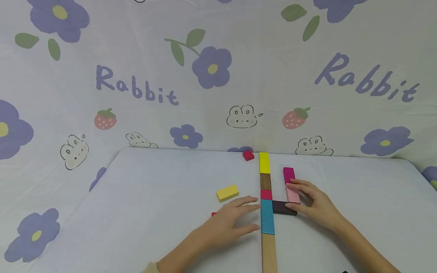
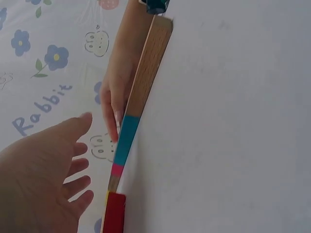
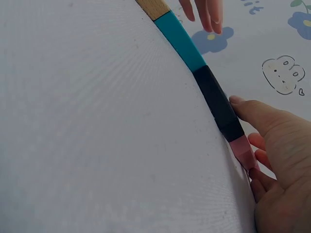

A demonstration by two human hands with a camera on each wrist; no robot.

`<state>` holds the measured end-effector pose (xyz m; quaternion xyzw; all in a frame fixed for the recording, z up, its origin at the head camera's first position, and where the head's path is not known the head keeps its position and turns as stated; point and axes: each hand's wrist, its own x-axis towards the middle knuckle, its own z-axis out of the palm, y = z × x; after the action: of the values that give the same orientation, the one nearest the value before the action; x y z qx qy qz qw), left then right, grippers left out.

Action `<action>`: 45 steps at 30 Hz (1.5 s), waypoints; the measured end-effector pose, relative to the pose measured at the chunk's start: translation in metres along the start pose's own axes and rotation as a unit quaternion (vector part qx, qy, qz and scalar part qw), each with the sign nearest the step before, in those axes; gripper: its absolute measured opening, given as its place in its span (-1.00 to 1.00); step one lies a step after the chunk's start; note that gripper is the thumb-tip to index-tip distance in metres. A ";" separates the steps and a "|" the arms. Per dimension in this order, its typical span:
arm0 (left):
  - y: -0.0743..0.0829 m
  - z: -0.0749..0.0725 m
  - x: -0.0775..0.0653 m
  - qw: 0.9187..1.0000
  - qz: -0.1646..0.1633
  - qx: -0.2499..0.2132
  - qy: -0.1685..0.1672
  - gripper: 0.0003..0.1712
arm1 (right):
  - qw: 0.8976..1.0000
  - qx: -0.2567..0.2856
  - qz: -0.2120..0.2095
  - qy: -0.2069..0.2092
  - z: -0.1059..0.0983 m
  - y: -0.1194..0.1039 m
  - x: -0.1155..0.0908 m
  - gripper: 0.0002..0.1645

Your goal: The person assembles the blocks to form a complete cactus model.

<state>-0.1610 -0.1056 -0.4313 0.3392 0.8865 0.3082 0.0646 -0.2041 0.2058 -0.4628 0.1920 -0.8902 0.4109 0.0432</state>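
Observation:
My right hand (image 1: 319, 206) pinches a pink block (image 1: 293, 195) between fingers at its far end and thumb at its near end. That thumb overlaps the end of a black block (image 1: 280, 207), which juts right from a line of blocks. Beyond the pink block lies a magenta block (image 1: 288, 174). Left of the line, my left hand (image 1: 222, 223) holds nothing, its fingers spread and loosely extended toward the blue block (image 1: 268, 217). The line continues away through a red block (image 1: 266, 195), a brown block (image 1: 265, 182) and a yellow block (image 1: 264, 163).
A plain wooden block (image 1: 269, 252) forms the near end of the line. To the left lie a loose yellow block (image 1: 227, 193) and a red piece (image 1: 214, 214) partly hidden by the left hand. A small red block (image 1: 248, 155) sits near the table's back edge, before a patterned cloth.

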 end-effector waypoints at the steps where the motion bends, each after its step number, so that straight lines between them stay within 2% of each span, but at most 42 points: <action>1: -0.001 -0.002 0.000 1.000 -0.006 -0.009 0.016 -0.39 | 1.000 -0.001 0.002 0.000 0.000 0.000 0.000 -0.29; 5: -0.010 -0.010 0.002 0.995 -0.018 -0.039 0.088 -0.48 | 1.000 0.005 -0.002 0.001 0.000 0.000 -0.002 -0.30; 8: -0.017 -0.015 0.005 0.990 -0.037 -0.047 0.129 -0.54 | 1.000 0.008 -0.001 0.001 0.000 -0.001 -0.003 -0.30; 11: -0.022 -0.019 0.006 0.983 -0.079 -0.060 0.152 -0.54 | 1.000 0.005 0.003 0.000 -0.001 0.000 -0.002 -0.30; 13: -0.027 -0.021 0.008 0.980 -0.095 -0.064 0.165 -0.52 | 1.000 0.002 0.002 0.000 -0.001 0.000 -0.002 -0.30; 19: -0.042 -0.021 0.013 0.972 -0.100 -0.076 0.199 -0.52 | 1.000 -0.005 0.005 -0.001 0.000 -0.001 -0.003 -0.30; 22: -0.048 -0.021 0.017 0.969 -0.110 -0.086 0.204 -0.52 | 1.000 -0.006 0.008 0.000 -0.001 -0.001 -0.003 -0.30; 29: -0.057 -0.019 0.021 0.969 -0.141 -0.090 0.184 -0.53 | 1.000 -0.011 0.006 0.006 -0.001 0.000 -0.004 -0.30; 37: -0.060 -0.019 0.021 0.969 -0.156 -0.093 0.167 -0.58 | 1.000 -0.002 -0.002 0.008 -0.001 -0.001 -0.003 -0.31; 45: -0.061 -0.021 0.022 0.971 -0.155 -0.093 0.156 -0.60 | 1.000 0.013 -0.006 0.007 -0.001 0.000 -0.002 -0.31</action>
<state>-0.2188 -0.1374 -0.4485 0.1381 0.8949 0.4242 0.0040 -0.2018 0.2069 -0.4624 0.1951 -0.8833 0.4234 0.0490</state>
